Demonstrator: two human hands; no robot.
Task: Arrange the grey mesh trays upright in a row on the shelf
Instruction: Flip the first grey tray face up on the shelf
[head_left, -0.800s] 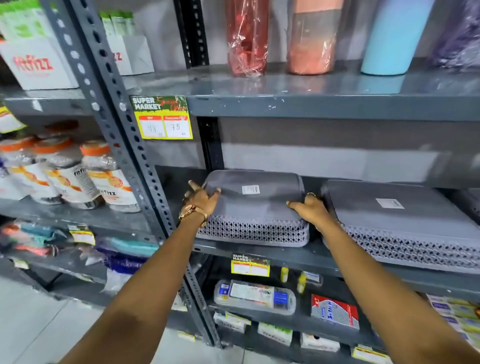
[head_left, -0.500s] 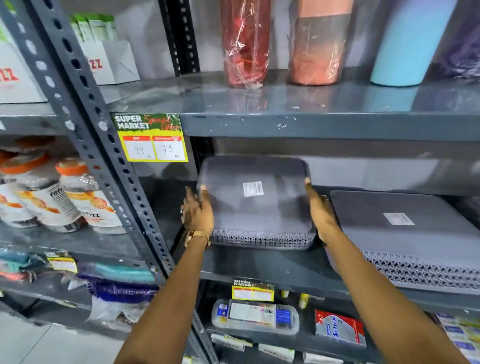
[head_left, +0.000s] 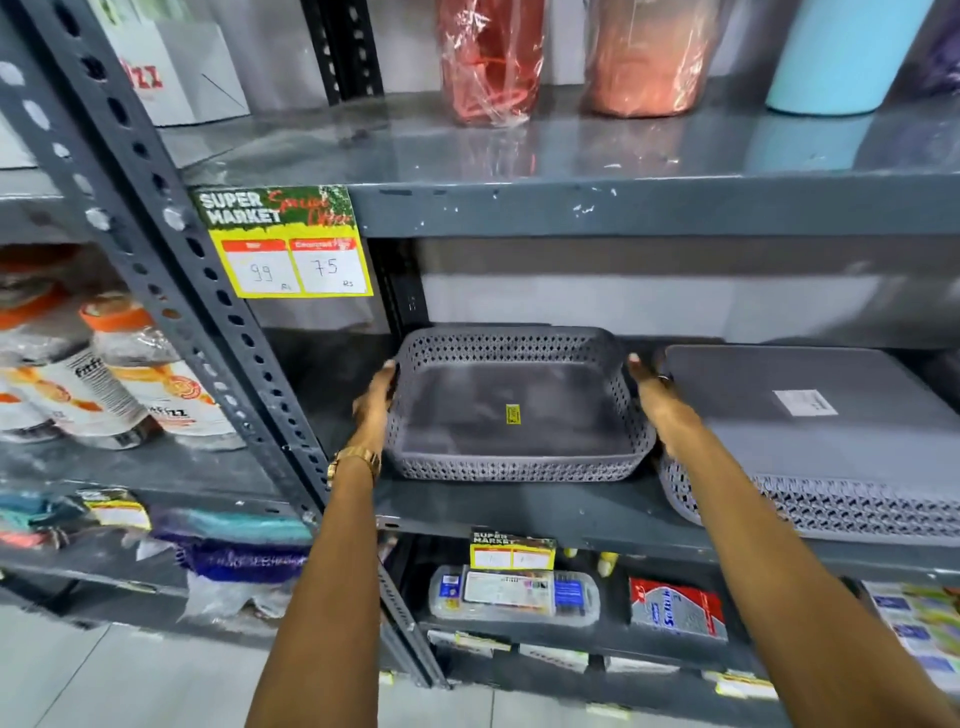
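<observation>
Grey mesh tray (head_left: 511, 410) open-side up, perforated walls, yellow sticker inside; left hand (head_left: 375, 402), right hand (head_left: 655, 397) gripping sides.

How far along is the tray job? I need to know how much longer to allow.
Done: nothing released yet. In hand: the left hand and right hand grip the mesh tray, open side up. Left: the neighbouring tray lies upside down.

Grey diamond-mesh tray (head_left: 511, 415) bears a yellow sticker (head_left: 513, 414).
</observation>
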